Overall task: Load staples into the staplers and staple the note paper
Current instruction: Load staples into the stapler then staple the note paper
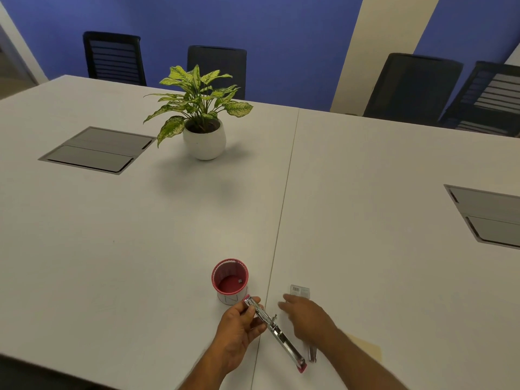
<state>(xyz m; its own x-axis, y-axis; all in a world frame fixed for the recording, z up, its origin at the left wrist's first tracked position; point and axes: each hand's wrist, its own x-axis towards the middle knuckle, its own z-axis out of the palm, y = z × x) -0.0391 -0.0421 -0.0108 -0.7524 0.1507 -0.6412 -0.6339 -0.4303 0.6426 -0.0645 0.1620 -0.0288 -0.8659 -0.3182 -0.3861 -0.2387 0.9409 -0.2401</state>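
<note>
The left hand [239, 327] grips the stapler [274, 330], swung wide open, so loading has only begun. The right hand [305, 313], fingers relaxed, reaches toward the staple box [300, 291] just beyond it. The note paper [368, 350] beside the right forearm looks unstapled.

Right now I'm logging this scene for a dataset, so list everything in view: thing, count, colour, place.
stapler: 1, chrome with pink ends, swung open, gripped by the left hand
second stapler: 1, metallic, mostly hidden under the right forearm
staple box: 1, small, pale with a barcode, on the table beyond the right fingertips
note paper: pale yellow, count unclear, on the table under the right forearm
mesh cup: 1, pink, left of the table seam
potted plant: 1, green leaves, white pot, far centre
cable hatches: 2, grey, far left and right edge
chairs: 4, black, behind the table
table: white
left hand: holds the stapler
right hand: fingers extended toward the staple box
</note>
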